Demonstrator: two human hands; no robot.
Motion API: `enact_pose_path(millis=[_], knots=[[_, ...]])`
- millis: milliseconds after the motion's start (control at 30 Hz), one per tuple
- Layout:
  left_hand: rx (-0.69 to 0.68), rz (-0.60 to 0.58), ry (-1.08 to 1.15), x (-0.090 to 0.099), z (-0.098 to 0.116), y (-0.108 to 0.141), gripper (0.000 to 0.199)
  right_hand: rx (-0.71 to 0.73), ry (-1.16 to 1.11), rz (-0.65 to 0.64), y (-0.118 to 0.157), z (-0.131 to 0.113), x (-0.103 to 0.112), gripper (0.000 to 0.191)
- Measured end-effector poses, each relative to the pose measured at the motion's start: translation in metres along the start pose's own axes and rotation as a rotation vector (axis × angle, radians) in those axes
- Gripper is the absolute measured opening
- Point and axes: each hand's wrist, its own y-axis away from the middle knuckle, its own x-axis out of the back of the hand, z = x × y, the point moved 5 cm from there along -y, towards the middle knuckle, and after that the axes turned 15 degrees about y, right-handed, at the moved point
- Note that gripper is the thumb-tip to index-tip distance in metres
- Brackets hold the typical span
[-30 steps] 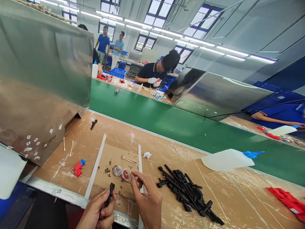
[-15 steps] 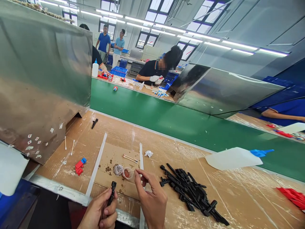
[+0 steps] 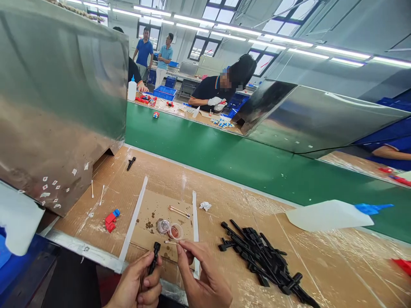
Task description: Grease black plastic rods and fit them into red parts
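Observation:
Near the bench's front edge, my left hand (image 3: 141, 280) grips a small black plastic part (image 3: 154, 258), its blocky end pointing up. Pinched between the thumb and fingertips of my right hand (image 3: 204, 271) is a cotton swab (image 3: 171, 242), its tip toward the black part and apart from it. Just beyond the swab stands a small clear cup (image 3: 175, 232) with reddish-brown liquid, beside another clear cup or lid (image 3: 162, 226). Two used swabs (image 3: 179, 211) lie behind them on a spotted cardboard sheet (image 3: 150, 205). To the right is a heap of black parts (image 3: 260, 254).
At left lie a red and blue toy piece (image 3: 111, 221), two swabs (image 3: 97, 192) and one black part (image 3: 131, 163). A white bottle (image 3: 330, 214) lies right. A green conveyor belt (image 3: 205, 147) runs behind; beyond it works a person in white gloves (image 3: 216, 102). A metal panel (image 3: 61, 102) stands left.
The swab in my right hand has moved from the rim of the liquid cup to a spot in front of it, closer to the black part. The view has shifted slightly.

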Motion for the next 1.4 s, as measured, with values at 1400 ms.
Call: enact_pose_path(millis=[1400], knots=[[-0.069,-0.021,-0.211,-0.003,0.003,0.007,0.053,0.15,-0.022,-0.256,0.004,-0.014,-0.008,0.024]])
